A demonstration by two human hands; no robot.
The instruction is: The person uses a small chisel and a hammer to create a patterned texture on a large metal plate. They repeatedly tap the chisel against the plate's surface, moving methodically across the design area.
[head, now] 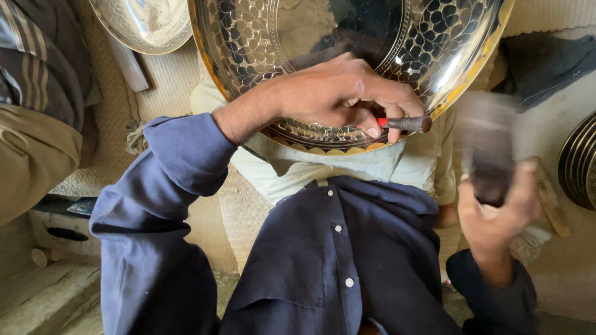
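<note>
Left hand (pixel 335 93) closed its grip on a dark punch (pixel 406 123), tip set against the near rim of the large engraved brass tray (pixel 347 37) resting on the lap. Right hand (pixel 496 211) gripped a motion-blurred hammer (pixel 487 149), raised just right of the punch. Second metal dish (pixel 146 22) lay upper left.
</note>
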